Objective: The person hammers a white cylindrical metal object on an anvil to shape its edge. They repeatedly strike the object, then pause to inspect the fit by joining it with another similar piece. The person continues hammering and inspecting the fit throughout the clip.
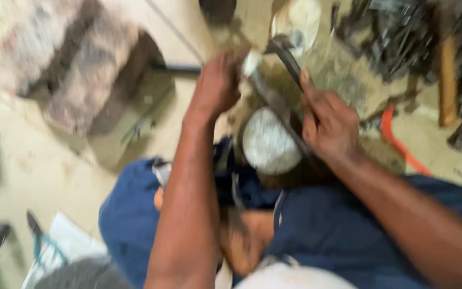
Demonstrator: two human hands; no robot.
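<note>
Left hand (pixel 217 85) closes around the pale end of a dark metal bar (pixel 271 96), right hand (pixel 330 126) grips a dark hammer (pixel 287 56) above the round grey disc (pixel 268 142), image blurred.

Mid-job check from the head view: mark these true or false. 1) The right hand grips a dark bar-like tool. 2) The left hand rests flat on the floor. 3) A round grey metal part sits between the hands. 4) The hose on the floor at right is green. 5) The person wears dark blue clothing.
1) True: the right hand is closed round the dark bar-like tool.
2) False: the left hand is raised, at the top of a light-tipped rod.
3) True: the round grey metal part lies there.
4) False: the hose is orange-red.
5) True: the dark blue clothing.
</note>
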